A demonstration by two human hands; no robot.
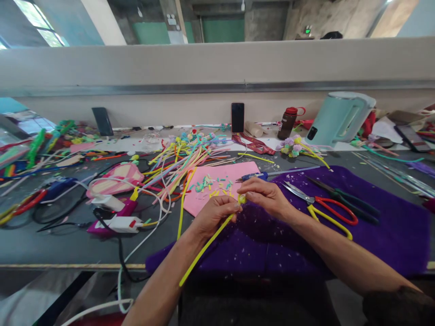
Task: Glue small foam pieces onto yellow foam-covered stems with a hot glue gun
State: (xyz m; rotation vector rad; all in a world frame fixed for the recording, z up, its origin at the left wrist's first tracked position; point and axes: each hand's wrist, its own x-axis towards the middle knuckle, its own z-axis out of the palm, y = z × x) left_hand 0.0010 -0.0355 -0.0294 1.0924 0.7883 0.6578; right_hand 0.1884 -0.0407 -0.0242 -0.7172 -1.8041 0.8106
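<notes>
Between my two hands is a yellow pipe cleaner flower point(242, 198) on a long yellow stem. My left hand point(217, 213) pinches the stem just under the flower head, and the stem's free end slants down to the left past my wrist. The thumb and fingertips of my right hand point(265, 195) press on the flower's right side. Below them lies a purple cloth point(261, 240) dotted with small scraps. Behind my hands, a pink foam sheet point(200, 181) carries several short green and yellow cuttings. A blue-handled glue gun point(260, 175) rests by its right edge.
Scissors point(333, 209) with red and yellow handles and dark-handled pliers point(350, 199) lie right. Pipe cleaner flowers point(204, 147) pile up behind. Cables and a power strip point(118, 224) are left. A kettle point(340, 117), bottle point(288, 123) and phone point(237, 117) stand along the back.
</notes>
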